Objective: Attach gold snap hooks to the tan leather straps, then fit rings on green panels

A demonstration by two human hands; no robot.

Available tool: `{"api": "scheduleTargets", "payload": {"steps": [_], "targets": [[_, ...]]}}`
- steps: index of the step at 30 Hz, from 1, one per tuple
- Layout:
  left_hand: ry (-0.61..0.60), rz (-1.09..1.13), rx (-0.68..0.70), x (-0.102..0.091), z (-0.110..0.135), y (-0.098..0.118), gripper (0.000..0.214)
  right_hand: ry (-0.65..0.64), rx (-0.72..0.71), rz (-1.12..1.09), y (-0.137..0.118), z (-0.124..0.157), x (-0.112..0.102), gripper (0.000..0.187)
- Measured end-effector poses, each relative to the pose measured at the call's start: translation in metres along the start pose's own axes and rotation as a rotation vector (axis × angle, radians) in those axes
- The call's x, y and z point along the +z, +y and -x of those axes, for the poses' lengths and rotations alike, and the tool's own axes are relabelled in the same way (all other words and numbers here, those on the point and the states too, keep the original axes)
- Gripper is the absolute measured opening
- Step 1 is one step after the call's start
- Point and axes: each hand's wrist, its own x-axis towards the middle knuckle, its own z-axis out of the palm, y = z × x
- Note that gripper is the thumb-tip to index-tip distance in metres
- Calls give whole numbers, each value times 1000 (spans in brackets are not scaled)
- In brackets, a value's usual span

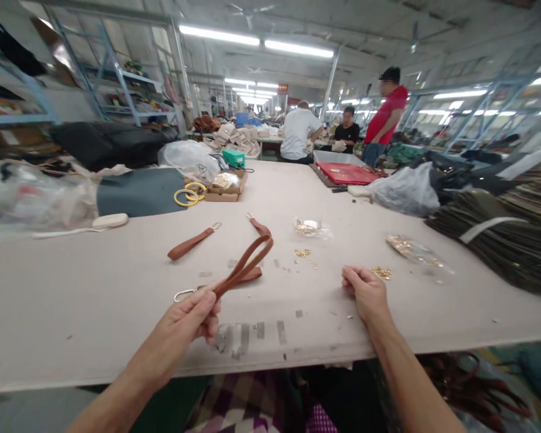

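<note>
My left hand [192, 316] is closed around one end of a brown leather strap [247, 258], which curves up in a loop to the right. Just behind it on the table lies another brown strap [252, 275] with a metal clip [184, 295]. A further brown wrist strap [192, 243] with a small clip rests farther left. At the back a clip [249, 216] ends a strap piece; whether it belongs to the held strap I cannot tell. My right hand [365, 291] hovers with fingertips pinched; whatever they hold is hidden. Beside it sits a small pile of gold-coloured fittings [382, 273].
More gold fittings [303, 253] lie mid-table, near a clear bag of them [312, 227] and another bag [415, 249]. Dark stacked pieces [500, 234] stand right. A cardboard box [228, 191] and yellow rings [189, 193] are at back left. Several people are beyond the table.
</note>
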Motion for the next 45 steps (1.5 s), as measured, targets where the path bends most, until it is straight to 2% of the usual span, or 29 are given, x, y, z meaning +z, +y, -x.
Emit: {"api": "scheduleTargets", "payload": {"steps": [4, 9, 12, 15, 18, 21, 25, 30, 34, 37, 41, 45], "targets": [[-62, 89, -13, 46, 18, -19, 47, -84, 29, -94, -10, 26, -4, 42], [-93, 154, -16, 95, 27, -30, 44, -296, 49, -224, -28, 98, -7, 23], [-133, 287, -53, 116, 29, -34, 46, -390, 97, -276, -32, 134, -3, 17], [-156, 298, -56, 128, 32, -38, 39, -473, 146, -275, -30, 151, 2, 15], [-176, 248, -36, 132, 37, -39, 27, -509, 170, -214, -30, 156, 6, 17], [-164, 200, -19, 134, 40, -39, 20, -474, 185, -182, -30, 157, 6, 19], [-145, 123, -10, 134, 42, -38, 19, -455, 202, -181, -32, 157, 5, 20], [-148, 30, 29, 133, 44, -38, 18, -496, 216, -125, -35, 156, 4, 20], [-153, -47, 87, 129, 47, -38, 18, -496, 157, -73, -37, 157, 3, 18], [-178, -169, 162, 126, 48, -40, 19, -507, 121, -70, -37, 159, 4, 17], [-203, -351, 332, 121, 46, -45, 22, -499, 120, -117, -31, 163, 5, 17], [-242, -380, 498, 117, 42, -49, 23, -438, 132, -259, -17, 166, 6, 21]]}}
